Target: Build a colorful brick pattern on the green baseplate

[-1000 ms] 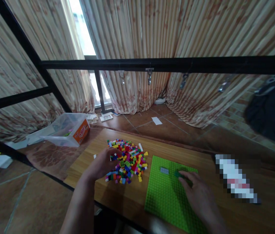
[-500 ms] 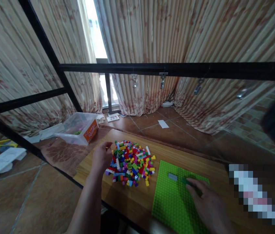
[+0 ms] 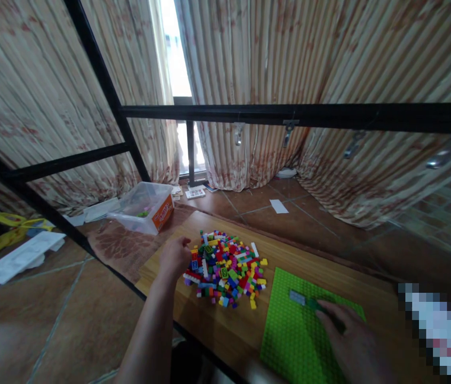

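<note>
A heap of small coloured bricks [image 3: 227,269] lies on the wooden table [image 3: 225,325]. My left hand [image 3: 175,256] rests at the heap's left edge with its fingers curled in; what they hold is hidden. A bright green baseplate [image 3: 293,341] lies to the right of the heap. A grey brick [image 3: 296,297] and a dark green brick [image 3: 316,305] sit near its far edge. My right hand [image 3: 353,341] lies on the baseplate, fingertips touching the dark green brick.
A black metal frame [image 3: 289,113] crosses above the table. A clear plastic box with an orange label [image 3: 147,206] stands on the floor at the left. Papers [image 3: 21,256] lie on the tiled floor. Striped curtains hang behind. A blurred patch [image 3: 441,330] is at the right.
The camera has swung left, so everything sits further right in view. My left hand has drawn back from on top of the heap to its left edge. The right hand stays on the baseplate.
</note>
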Available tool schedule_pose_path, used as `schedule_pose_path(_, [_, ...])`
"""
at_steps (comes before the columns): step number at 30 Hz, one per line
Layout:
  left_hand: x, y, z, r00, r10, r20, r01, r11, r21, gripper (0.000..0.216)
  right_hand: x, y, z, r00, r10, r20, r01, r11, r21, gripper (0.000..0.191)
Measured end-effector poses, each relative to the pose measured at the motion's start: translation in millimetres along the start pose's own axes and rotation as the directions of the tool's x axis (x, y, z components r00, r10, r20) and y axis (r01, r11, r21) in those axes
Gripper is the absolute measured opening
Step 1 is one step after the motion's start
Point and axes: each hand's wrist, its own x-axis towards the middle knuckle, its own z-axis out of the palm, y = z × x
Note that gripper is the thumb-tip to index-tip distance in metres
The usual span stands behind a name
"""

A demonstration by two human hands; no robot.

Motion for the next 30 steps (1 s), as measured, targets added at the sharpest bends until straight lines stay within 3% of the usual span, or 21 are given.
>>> schedule_pose_path(5, [-2,-8,-9,0.997,-0.07,0.044,0.068,0.997,0.032,0.037,1,-1,0,1.0,-0.03,-0.009,0.03,1.0,-0.007,0.043])
schedule_pose_path(18, [2,-17,5,0.988,0.03,0.15,-0.038,0.998,0.054,0.041,2,9,6,0.995,-0.093,-0.04,0.092,0.995,-0.022,0.038])
schedule_pose_path(24, [1,-10,6,0.989,0.028,0.147,-0.035,0.998,0.046,0.042,3,6,5,0.998,-0.067,-0.021,0.067,0.998,-0.017,0.04])
schedule_pose_path(30, [-2,2,4,0.997,0.016,0.074,-0.015,1.0,-0.015,0.038,3,5,5,0.995,-0.087,-0.052,0.086,0.996,-0.025,0.04])
